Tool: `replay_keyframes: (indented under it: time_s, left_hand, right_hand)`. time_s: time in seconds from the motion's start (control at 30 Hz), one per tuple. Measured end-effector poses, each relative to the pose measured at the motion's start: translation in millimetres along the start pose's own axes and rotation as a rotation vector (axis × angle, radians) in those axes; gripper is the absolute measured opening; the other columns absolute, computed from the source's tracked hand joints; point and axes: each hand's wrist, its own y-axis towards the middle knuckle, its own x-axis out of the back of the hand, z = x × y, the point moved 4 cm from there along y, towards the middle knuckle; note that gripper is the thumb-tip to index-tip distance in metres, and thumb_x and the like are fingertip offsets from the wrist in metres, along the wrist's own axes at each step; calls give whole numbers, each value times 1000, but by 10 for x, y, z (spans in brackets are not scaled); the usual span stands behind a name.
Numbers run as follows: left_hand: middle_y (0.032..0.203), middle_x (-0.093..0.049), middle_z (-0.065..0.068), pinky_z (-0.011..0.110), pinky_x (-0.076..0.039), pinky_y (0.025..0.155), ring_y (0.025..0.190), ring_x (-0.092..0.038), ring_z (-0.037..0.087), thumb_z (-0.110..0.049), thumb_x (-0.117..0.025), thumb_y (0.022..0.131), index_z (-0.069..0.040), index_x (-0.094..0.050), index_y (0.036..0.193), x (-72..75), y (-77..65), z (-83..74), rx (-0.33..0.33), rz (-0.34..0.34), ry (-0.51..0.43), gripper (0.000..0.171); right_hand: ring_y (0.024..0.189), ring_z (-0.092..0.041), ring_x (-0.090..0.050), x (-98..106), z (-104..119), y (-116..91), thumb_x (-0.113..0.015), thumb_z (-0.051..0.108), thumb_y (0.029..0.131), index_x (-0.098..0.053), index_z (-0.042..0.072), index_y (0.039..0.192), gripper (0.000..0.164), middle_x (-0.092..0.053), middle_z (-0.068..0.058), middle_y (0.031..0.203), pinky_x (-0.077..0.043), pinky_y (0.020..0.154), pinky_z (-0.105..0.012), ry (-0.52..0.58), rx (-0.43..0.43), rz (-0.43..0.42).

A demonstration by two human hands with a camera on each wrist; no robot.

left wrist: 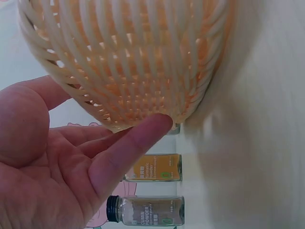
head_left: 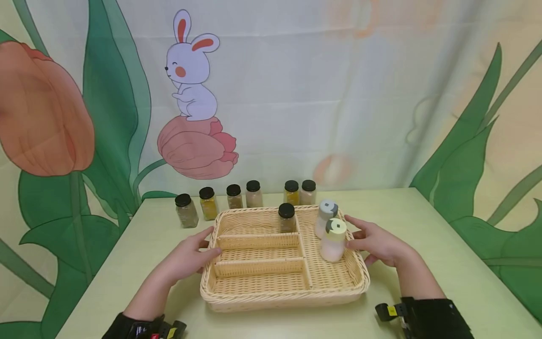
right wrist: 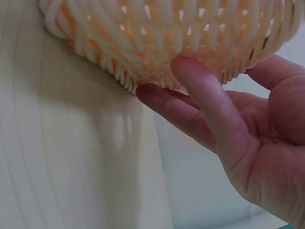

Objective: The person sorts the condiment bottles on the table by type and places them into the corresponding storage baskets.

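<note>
A cream wicker basket (head_left: 279,297) with dividers sits between my two hands on the table. My left hand (head_left: 185,260) grips its left end, thumb over the rim and fingers along the outer wall. At the opposite end, my right hand (head_left: 382,245) holds the woven side, with fingertips against the weave in the right wrist view. Inside the right compartment stand a yellow-capped shaker (head_left: 333,241) and a grey-capped shaker (head_left: 326,218). One black-capped spice jar (head_left: 286,218) stands in the back left compartment; the other two left compartments hold nothing.
Behind the basket stand several more black-capped jars, among them a yellow turmeric jar (head_left: 208,204) and, at the far left, a cumin jar (head_left: 187,211). A printed curtain (head_left: 271,103) hangs along the back edge of the pale table (head_left: 394,212).
</note>
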Motion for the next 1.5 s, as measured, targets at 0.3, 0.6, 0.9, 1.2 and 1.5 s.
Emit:
replay_keyframes:
  time_s: [0.3,0.6,0.9,1.2,1.5]
  left_hand:
    - [142,-51,33,41,-62,68,110,-67,36,-37,-70,97,-1,-31,158,154,-47,-35,3,-36,120,82]
    - [143,-49,34,43,-62,69,105,-68,41,-38,-67,99,1,-32,157,317,-39,-178,-40,-65,233,79]
    - [141,-54,30,55,-56,89,123,-57,48,-47,-62,100,5,-36,154,485,-40,-341,-128,-122,370,79]
    - [141,-55,29,56,-55,90,124,-57,46,-41,-62,101,6,-39,152,611,-36,-509,-201,-173,403,73]
    - [145,-51,28,56,-56,89,124,-57,45,-36,-65,100,3,-36,155,641,74,-653,-227,-198,463,73]
  right_hand:
    - [100,-30,-69,-20,20,22,-75,17,93,-16,16,165,93,-42,-35,146,-61,60,-49,16,4,7]
    - [98,-30,-69,6,-6,18,-76,18,92,-17,18,165,94,-43,-35,145,-61,60,-49,19,4,0]
    - [97,-30,-69,-2,-23,15,-75,17,93,-16,17,165,93,-42,-36,146,-61,60,-48,36,10,3]
    - [95,-30,-69,-14,-37,26,-74,16,93,-17,17,165,92,-44,-35,144,-61,59,-46,38,12,-4]
    - [95,-30,-70,-11,-39,9,-75,15,93,-17,17,165,92,-43,-36,145,-61,58,-46,49,12,-3]
